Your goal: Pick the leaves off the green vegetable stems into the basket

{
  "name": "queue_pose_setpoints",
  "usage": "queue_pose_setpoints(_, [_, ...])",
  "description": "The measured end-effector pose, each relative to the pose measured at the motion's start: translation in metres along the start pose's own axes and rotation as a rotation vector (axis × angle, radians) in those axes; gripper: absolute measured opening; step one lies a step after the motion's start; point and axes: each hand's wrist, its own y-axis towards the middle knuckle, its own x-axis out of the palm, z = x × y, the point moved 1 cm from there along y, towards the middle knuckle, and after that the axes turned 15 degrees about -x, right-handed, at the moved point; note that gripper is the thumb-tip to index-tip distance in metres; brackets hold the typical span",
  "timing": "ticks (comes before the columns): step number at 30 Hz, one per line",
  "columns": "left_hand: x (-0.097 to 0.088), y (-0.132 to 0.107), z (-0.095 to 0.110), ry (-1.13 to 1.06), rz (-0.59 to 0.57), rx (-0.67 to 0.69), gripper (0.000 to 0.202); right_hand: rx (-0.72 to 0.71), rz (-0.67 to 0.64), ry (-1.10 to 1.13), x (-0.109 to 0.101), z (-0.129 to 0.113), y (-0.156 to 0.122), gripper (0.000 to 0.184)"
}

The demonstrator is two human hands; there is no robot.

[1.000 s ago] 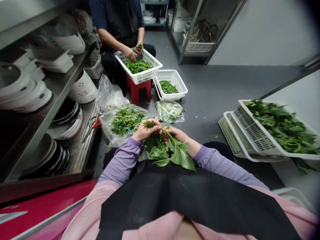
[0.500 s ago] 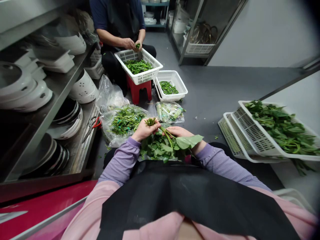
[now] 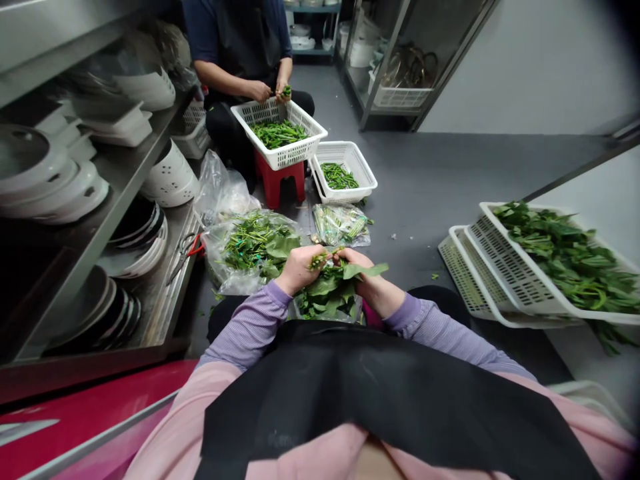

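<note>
My left hand (image 3: 303,267) is closed around a small bunch of cut green stems (image 3: 319,261), their ends poking out above the fingers. Close beside it, my right hand (image 3: 367,275) pinches a leafy green sprig, with a broad leaf (image 3: 367,269) sticking out to the right. Below both hands, a pile of leafy greens (image 3: 327,297) rests in a clear plastic bag near my lap. Forward and left of my left hand lies an open plastic bag of stems and leaves (image 3: 250,243). The fingertips of my right hand are partly hidden by the greens.
Across from me a person (image 3: 240,60) works over a white basket (image 3: 280,157) of green pieces on a red stool (image 3: 281,183). A second basket (image 3: 367,180) and a bagged vegetable (image 3: 343,225) lie nearby. Stacked baskets (image 3: 520,267) stand right, a dish shelf (image 3: 145,160) with scissors (image 3: 185,252) left.
My hands have come closer together at the stems. A broad leaf now lies on the left bag's heap. The leaf at my right hand has turned. The other person's hands shifted slightly right.
</note>
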Motion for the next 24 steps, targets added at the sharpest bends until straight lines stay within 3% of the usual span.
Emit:
queue_pose_setpoints(3, [-0.013,0.0,-0.001,-0.145,0.019,-0.08,0.021,-0.106,-0.046,-0.033,-0.004,0.002,-0.002,0.023])
queue_pose_setpoints(5, [-0.026,0.006,-0.011,-0.294,0.011,-0.205,0.02,-0.236,-0.224,-0.065,-0.008,0.002,-0.005,0.015])
queue_pose_setpoints(7, [-0.039,0.016,-0.029,-0.377,0.076,-0.351,0.02,-0.324,-0.374,-0.083,-0.012,0.001,-0.008,0.012])
queue_pose_setpoints(11, [-0.058,0.035,-0.073,-0.329,0.4,-0.649,0.016,-0.207,-0.371,0.153,-0.015,-0.006,-0.013,0.021])
queue_pose_setpoints(14, [-0.066,0.039,-0.087,-0.436,0.434,-0.8,0.018,-0.05,-0.37,0.537,-0.019,-0.01,-0.018,0.023])
queue_pose_setpoints(17, [-0.066,0.037,-0.078,-0.825,0.194,-0.786,0.024,0.099,-0.24,0.811,-0.028,-0.008,-0.021,0.024])
queue_pose_setpoints(19, [-0.06,0.035,-0.065,-1.067,-0.037,-0.736,0.028,0.146,-0.144,0.816,-0.035,-0.007,-0.017,0.026])
queue_pose_setpoints(21, [-0.049,0.031,-0.05,-1.211,-0.215,-0.715,0.028,0.175,-0.091,0.664,-0.04,-0.009,-0.009,0.027])
queue_pose_setpoints(24, [-0.028,0.026,-0.032,-1.319,-0.383,-0.687,0.028,0.155,-0.043,0.328,-0.034,-0.018,0.007,0.026])
